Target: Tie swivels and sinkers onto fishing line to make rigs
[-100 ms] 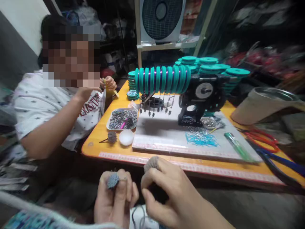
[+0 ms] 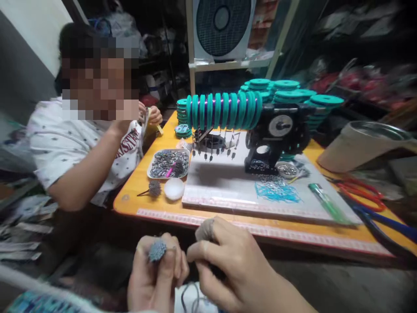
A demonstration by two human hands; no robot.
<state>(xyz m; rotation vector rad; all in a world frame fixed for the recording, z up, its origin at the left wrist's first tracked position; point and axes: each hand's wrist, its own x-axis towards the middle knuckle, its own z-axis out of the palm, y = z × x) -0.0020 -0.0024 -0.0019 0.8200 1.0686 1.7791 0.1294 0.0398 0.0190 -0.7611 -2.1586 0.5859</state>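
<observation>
My left hand point(image 2: 156, 271) is closed low in front of the table, its thumb and fingers gripping a bundle of thin grey-blue pieces point(image 2: 157, 251) whose ends face up. My right hand point(image 2: 228, 261) is just to the right, fingers bent and thumb tip close to the index finger in a pinch. Whatever may lie between those fingertips is too small or hidden to name. A grey wrap point(image 2: 207, 228) covers one finger of that hand. Below, between the hands, dark cord loops point(image 2: 192, 295) lie over something white.
A black machine point(image 2: 276, 134) with teal spools point(image 2: 224, 111) stands on a white board point(image 2: 215, 187). Nearby are a tray of small metal parts point(image 2: 156, 158), a white cup point(image 2: 174, 189), blue pieces point(image 2: 280, 191), a green lighter point(image 2: 327, 204) and scissors point(image 2: 365, 191). A co-worker point(image 2: 81, 152) sits left.
My right hand has shifted slightly left toward the left hand, and its thumb and index finger have drawn closer. The co-worker's arm has moved a little; the view has shifted slightly.
</observation>
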